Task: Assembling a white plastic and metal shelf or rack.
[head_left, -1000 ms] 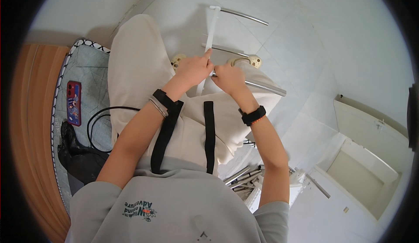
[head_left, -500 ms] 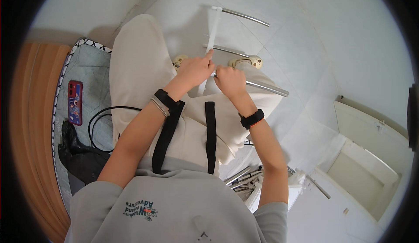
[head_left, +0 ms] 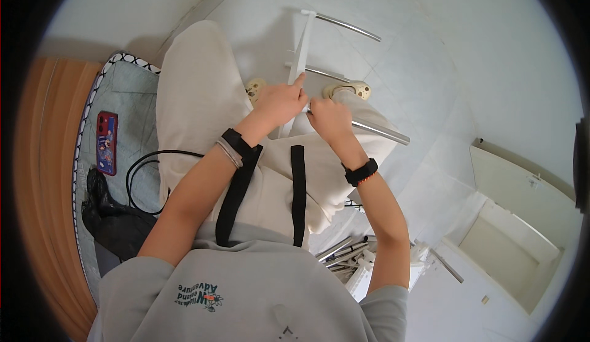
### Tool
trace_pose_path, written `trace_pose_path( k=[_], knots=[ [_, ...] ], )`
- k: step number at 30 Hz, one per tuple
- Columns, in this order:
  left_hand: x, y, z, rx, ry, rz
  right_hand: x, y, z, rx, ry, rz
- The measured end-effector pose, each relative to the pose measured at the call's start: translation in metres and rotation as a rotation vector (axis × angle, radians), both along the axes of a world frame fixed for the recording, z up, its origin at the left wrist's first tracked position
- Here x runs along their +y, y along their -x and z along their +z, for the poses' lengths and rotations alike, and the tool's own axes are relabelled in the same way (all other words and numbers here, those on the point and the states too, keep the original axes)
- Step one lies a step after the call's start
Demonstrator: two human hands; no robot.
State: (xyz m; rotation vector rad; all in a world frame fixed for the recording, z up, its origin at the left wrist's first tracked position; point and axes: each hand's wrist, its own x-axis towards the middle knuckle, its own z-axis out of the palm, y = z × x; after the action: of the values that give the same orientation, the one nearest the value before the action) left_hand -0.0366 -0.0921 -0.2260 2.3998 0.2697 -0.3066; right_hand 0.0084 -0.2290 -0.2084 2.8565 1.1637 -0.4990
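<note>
A white upright bar [head_left: 301, 53] with 3 metal rods [head_left: 344, 25] sticking out to its right stands on the pale floor [head_left: 479, 65], just beyond the person's knees. The left hand [head_left: 279, 103] grips the bar low down, fingers curled around it and the forefinger pointing up along it. The right hand [head_left: 329, 119] is just to its right, fingers pressed together at the base of the nearest rod; what they pinch cannot be told. Both wrists carry black bands. Nearer, by the right elbow, a bundle of loose metal tubes [head_left: 344, 253] lies on the floor. Far left, a red phone [head_left: 106, 142] and a black cable [head_left: 138, 176] lie on a grey mat [head_left: 123, 90].
</note>
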Motion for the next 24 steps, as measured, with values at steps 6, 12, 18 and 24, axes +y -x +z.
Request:
trace_pose_path(
  k=[6,12,18,24],
  knots=[
    [-0.003,-0.001,0.010,0.067,-0.041,-0.100,-0.008,0.009,-0.004,-0.052,-0.073,-0.061],
    [-0.003,0.001,-0.002,0.002,-0.009,-0.015,-0.001,-0.011,0.004,0.220,0.039,-0.024],
    [-0.005,-0.002,-0.003,0.014,-0.008,-0.015,-0.005,-0.031,-0.005,0.469,0.041,-0.035],
    [0.001,0.001,-0.008,0.018,-0.012,0.011,-0.002,-0.004,-0.006,0.023,-0.021,0.020]
  ],
)
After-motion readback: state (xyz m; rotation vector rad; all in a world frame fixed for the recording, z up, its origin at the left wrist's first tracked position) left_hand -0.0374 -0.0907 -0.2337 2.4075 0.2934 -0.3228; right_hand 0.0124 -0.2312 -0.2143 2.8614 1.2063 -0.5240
